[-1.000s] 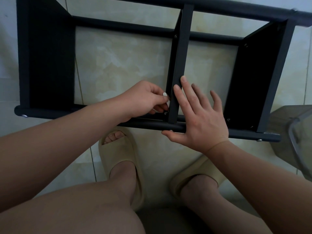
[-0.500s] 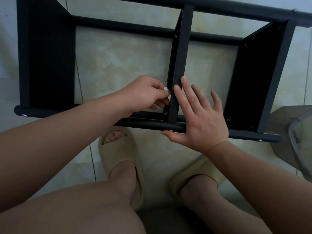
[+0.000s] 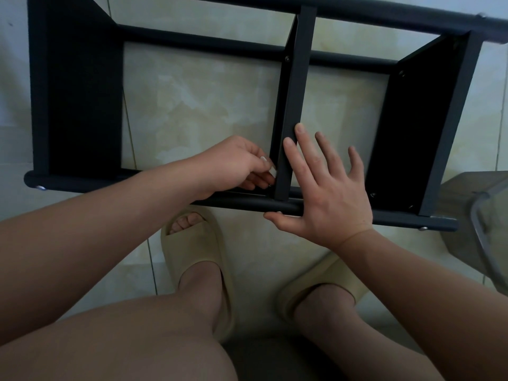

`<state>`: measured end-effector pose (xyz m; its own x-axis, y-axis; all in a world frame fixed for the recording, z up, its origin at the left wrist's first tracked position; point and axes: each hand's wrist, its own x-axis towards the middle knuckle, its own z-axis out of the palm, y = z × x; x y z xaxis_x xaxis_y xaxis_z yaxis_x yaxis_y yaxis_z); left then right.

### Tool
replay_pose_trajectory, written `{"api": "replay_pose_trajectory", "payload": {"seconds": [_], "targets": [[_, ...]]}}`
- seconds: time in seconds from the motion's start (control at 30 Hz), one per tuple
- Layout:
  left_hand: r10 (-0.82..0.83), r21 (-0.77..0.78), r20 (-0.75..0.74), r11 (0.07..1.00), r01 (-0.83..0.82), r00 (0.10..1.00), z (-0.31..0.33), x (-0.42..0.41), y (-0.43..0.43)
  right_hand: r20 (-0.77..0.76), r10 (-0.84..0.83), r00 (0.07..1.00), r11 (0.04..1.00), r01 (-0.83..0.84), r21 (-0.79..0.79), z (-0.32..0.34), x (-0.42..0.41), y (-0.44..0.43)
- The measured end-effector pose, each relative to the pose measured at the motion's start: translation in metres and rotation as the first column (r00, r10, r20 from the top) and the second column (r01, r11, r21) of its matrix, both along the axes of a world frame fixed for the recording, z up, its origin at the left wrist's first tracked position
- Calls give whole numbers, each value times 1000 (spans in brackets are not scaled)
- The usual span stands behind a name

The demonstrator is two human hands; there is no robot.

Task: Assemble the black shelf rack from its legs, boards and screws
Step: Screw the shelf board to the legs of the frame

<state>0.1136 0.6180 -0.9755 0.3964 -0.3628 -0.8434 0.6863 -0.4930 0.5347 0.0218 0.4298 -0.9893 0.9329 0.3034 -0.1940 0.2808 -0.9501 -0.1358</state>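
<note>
The black shelf rack lies on its side on the tiled floor, its near leg tube (image 3: pixel 242 205) running left to right in front of me. Three boards stand on edge between the legs: left board (image 3: pixel 82 100), middle board (image 3: pixel 295 92), right board (image 3: pixel 420 127). My left hand (image 3: pixel 236 163) has its fingertips pinched together on a small screw (image 3: pixel 270 185), barely visible, at the left face of the middle board's near end. My right hand (image 3: pixel 327 193) lies flat and spread, fingers on the middle board's edge, thumb along the near leg.
The far leg tubes (image 3: pixel 384 17) cross the top of the view. My feet in beige slippers (image 3: pixel 198 259) sit just under the near leg. A clear-rimmed object on a grey stand (image 3: pixel 489 232) is at the right edge.
My left hand's fingertips have shifted slightly at the middle board's near joint, up and then back down. My right hand and the rack have stayed put.
</note>
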Motion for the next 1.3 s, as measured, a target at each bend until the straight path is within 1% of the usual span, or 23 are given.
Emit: {"api": "replay_pose_trajectory", "payload": {"seconds": [0.2,0.47,0.73,1.0,1.3], "targets": [[-76,-3,23,997,76,997,-1,0,3,9,1,1000,1000,-1,3,-1,0,0],[-132,1,79,991,132,988,-2,-1,7,0,1,1000,1000,-1,16,-2,0,-1],[-221,39,153,975,217,963,1,-4,12,-1,4,1000,1000,-4,16,-1,0,0],[-329,107,173,943,314,928,4,-7,12,4,2,1000,1000,-3,26,-2,0,0],[-378,123,127,923,364,917,3,-7,11,-13,0,1000,999,1,32,-1,0,-1]]}}
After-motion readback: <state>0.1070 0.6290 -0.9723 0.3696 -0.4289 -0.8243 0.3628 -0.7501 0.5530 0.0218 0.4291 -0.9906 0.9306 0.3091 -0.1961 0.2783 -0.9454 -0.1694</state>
